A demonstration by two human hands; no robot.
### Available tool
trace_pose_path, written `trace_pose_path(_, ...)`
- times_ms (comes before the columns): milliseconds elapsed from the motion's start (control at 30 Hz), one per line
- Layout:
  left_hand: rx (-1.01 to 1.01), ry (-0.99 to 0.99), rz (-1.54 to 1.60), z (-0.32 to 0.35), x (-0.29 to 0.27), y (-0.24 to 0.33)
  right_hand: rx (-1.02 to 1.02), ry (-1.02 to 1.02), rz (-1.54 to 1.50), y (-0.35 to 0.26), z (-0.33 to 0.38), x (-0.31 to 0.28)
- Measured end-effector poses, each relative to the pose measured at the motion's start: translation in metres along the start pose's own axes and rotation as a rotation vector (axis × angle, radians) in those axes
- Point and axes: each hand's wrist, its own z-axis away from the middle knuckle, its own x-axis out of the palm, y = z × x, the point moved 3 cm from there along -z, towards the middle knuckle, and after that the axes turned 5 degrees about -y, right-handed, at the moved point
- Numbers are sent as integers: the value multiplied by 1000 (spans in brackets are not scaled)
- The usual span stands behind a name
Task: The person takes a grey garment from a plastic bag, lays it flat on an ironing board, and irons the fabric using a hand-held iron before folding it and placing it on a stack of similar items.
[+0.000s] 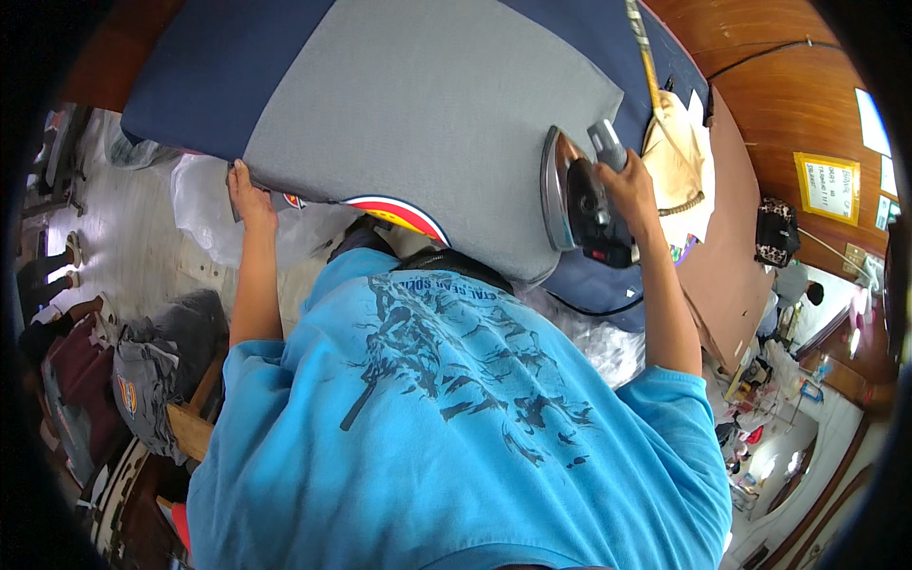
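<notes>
A grey shirt lies spread over a navy-covered ironing table. Its near edge, with a red, yellow and white print, hangs over the side toward my body. At the left corner my left hand is closed on the shirt's edge, thumb on top. My right hand grips the handle of a black and silver iron, at the right part of the shirt close to its near edge. Whether the whole soleplate touches the cloth, I cannot tell.
Right of the iron lies a beige cloth, with a cord-wrapped pole rising beside it. Clear plastic hangs below the table's left corner. Folded dark garments are piled at the left. A wooden wall borders the right.
</notes>
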Motion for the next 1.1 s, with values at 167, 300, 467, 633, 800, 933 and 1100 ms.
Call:
trace_pose_path(167, -64, -54, -6, 5, 9, 9, -39, -13, -197, -18, -91, 7)
trace_pose_path(300, -79, -58, -5, 5, 6, 11, -142, -57, 69, -98, -133, 19)
trace_pose_path(467, -158, -39, -76, 8, 8, 16, -382, -131, 108, -183, -179, 45)
trace_pose_path(633, -182, -78, -63, 9, -3, 12, -529, -157, 271, -279, -213, 79)
trace_pose_path(800, -167, -178, -43, 11, 1, 18, -477, -98, 240, -323, -263, 98)
trace_pose_path(933, -247, -121, -57, 11, 0, 15, -477, -81, 324, -340, -295, 96)
trace_pose_path(1100, -288, -210, -103, 5, -15, 2, -561, -121, 341, -336, -302, 100)
